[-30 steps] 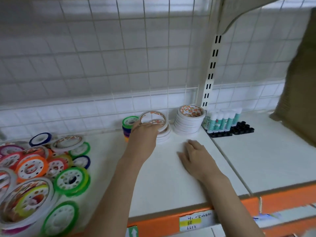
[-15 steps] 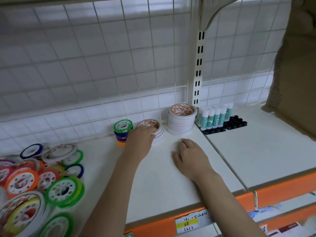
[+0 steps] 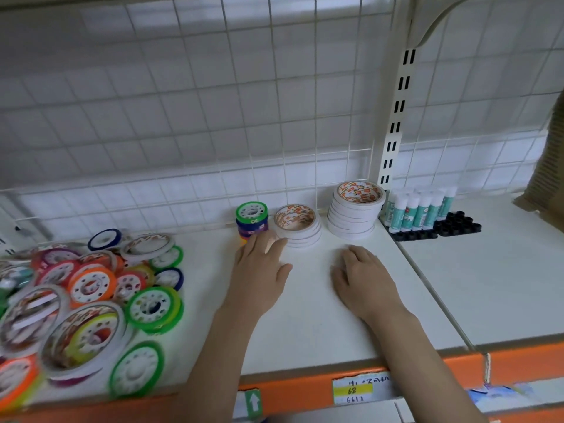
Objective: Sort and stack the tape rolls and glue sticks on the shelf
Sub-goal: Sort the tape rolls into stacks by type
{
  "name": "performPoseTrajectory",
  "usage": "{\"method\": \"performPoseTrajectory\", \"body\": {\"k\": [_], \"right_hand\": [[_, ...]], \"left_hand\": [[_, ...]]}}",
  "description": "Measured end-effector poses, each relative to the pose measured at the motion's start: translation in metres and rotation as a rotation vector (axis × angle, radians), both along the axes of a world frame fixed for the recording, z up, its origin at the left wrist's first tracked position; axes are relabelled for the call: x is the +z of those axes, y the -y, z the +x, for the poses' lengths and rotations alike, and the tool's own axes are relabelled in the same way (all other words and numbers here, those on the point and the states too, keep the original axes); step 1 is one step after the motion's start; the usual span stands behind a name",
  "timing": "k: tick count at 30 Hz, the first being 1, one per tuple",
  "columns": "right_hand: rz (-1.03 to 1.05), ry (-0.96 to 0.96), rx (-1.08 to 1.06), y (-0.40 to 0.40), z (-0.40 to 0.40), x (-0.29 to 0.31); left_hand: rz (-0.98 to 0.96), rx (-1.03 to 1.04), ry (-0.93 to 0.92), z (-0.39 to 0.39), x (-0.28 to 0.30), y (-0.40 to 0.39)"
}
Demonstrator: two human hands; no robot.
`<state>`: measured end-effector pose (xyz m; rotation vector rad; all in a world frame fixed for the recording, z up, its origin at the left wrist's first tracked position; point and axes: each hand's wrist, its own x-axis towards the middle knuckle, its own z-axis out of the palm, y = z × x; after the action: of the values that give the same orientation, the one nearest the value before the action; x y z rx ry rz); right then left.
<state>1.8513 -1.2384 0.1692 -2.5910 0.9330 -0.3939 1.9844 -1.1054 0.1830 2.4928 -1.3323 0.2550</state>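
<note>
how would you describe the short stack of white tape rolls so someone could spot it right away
Find the slotted upright post at the back of the shelf. Left of it stands a tall stack of white tape rolls, and the short stack is next to the left. It is much lower than the tall stack, and white, unlike the small coloured stack on its other side.
</note>
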Motion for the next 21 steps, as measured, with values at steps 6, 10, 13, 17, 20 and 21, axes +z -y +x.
{"method": "performPoseTrajectory", "body": {"k": [6,10,13,17,20,21], "right_hand": [[-0.072,0.014,0.148,-0.016,0.011,0.011],[-0.076,0.063,0.271,-0.044,0.038,0.016],[-0.098,0.06,0.393,-0.073,0.064,0.019],[-0.114,0.049,0.52,-0.114,0.096,0.023],[-0.112,0.041,0.582,-0.138,0.116,0.027],[-0.108,0.031,0.599,-0.144,0.123,0.029]], "left_hand": [[-0.096,0.092,-0.03,-0.003,-0.003,-0.053],[-0.117,0.174,-0.087,0.003,0.006,-0.089],[-0.115,0.222,-0.042,0.014,0.01,-0.121],[-0.131,0.267,-0.007,0.032,0.017,-0.164],[-0.148,0.308,0.004,0.042,0.024,-0.189],[-0.156,0.312,0.008,0.045,0.026,-0.196]]}}
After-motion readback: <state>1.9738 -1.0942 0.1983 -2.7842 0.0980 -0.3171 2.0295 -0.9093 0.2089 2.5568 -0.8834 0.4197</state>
